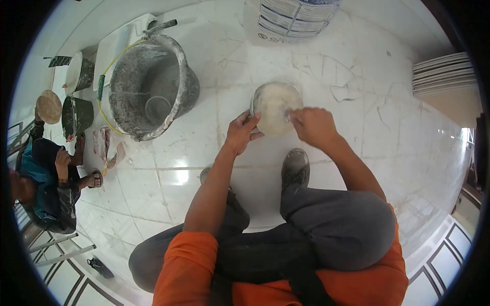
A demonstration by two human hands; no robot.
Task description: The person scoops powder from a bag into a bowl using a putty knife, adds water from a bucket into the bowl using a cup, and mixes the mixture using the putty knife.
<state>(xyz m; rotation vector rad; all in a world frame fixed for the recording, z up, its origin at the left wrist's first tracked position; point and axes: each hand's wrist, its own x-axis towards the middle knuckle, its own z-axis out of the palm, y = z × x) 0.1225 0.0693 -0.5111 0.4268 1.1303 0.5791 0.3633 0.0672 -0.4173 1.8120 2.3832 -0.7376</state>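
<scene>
A round bowl holding a pale, cream-coloured mix stands on the tiled floor in front of my feet. My left hand grips the bowl's left rim, thumb on the edge and fingers along the outside. Over the bowl's right side, my right hand is closed, with its fingers wrapped round something that reaches into the mix. Only a small, blurred part of that object shows, so I cannot make out what it is.
A large dirty bucket with a yellow handle stands at the left. Beyond it are smaller buckets and a crouching person. A printed sack is at the top, stacked panels at the right.
</scene>
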